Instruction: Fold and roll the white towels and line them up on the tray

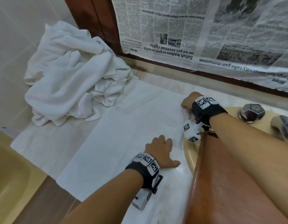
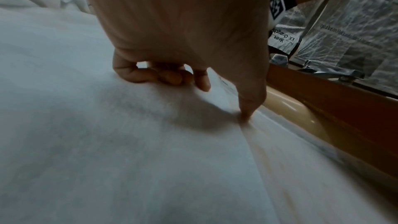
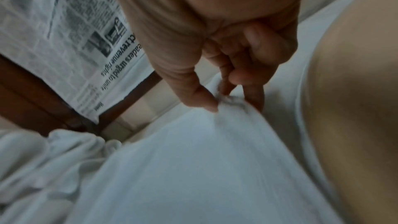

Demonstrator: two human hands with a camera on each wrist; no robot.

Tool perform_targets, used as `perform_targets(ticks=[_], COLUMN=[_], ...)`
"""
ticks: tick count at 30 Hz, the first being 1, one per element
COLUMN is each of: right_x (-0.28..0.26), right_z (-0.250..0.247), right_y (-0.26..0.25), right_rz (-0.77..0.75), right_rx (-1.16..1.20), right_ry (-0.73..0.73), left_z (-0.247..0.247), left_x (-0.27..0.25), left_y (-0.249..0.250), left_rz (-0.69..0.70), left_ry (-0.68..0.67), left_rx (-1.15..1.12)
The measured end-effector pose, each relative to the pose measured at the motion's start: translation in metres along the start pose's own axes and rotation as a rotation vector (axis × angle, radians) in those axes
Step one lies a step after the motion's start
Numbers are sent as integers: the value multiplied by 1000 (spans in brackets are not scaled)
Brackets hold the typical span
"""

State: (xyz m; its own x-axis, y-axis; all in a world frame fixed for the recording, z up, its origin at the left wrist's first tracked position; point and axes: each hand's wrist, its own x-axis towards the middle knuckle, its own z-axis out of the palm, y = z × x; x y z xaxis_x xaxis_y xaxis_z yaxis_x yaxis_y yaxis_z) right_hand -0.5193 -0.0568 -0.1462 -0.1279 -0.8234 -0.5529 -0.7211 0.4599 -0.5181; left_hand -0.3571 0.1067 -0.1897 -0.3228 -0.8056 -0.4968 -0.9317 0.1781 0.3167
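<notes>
A white towel (image 1: 123, 135) lies spread flat along the counter, one long layer folded over another. My left hand (image 1: 162, 152) rests on its near right part, with bent fingers (image 2: 163, 76) and the thumb tip pressing the cloth by its right edge. Farther back, my right hand (image 1: 186, 105) pinches the towel's far right corner. In the right wrist view the thumb and fingers (image 3: 254, 91) hold that bunched corner of the towel (image 3: 193, 168). A crumpled pile of white towels (image 1: 72, 81) sits at the back left. A brown wooden tray (image 1: 220, 191) lies to the right, under my right forearm.
The beige sink basin (image 1: 190, 152) borders the towel's right edge, with a chrome tap (image 1: 251, 112) behind it. Newspaper (image 1: 188, 29) covers the wall above the counter. A beige tub (image 1: 10, 167) stands low at the left. Tiled wall closes the back left.
</notes>
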Motion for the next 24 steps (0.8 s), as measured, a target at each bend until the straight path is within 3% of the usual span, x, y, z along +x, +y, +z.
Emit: perform_targets(ticks=[7, 13, 19, 22, 24], right_x=[-11, -8, -9, -3, 3], right_z=[-5, -10, -11, -25, -35], right_y=[-1, 3, 2, 2, 5], right_rz=[209, 282, 198, 177, 188], right_rx=[348, 625, 924, 1079, 1053], right_ry=[-177, -233, -75, 63, 154], left_z=[2, 2, -18, -55, -71], left_x=[-1, -10, -30, -30, -29], left_y=[5, 12, 14, 3, -3], left_rz=[-32, -17, -68, -104, -104], left_ry=[14, 58, 14, 112, 211], left_rx=[40, 130, 74, 33, -16])
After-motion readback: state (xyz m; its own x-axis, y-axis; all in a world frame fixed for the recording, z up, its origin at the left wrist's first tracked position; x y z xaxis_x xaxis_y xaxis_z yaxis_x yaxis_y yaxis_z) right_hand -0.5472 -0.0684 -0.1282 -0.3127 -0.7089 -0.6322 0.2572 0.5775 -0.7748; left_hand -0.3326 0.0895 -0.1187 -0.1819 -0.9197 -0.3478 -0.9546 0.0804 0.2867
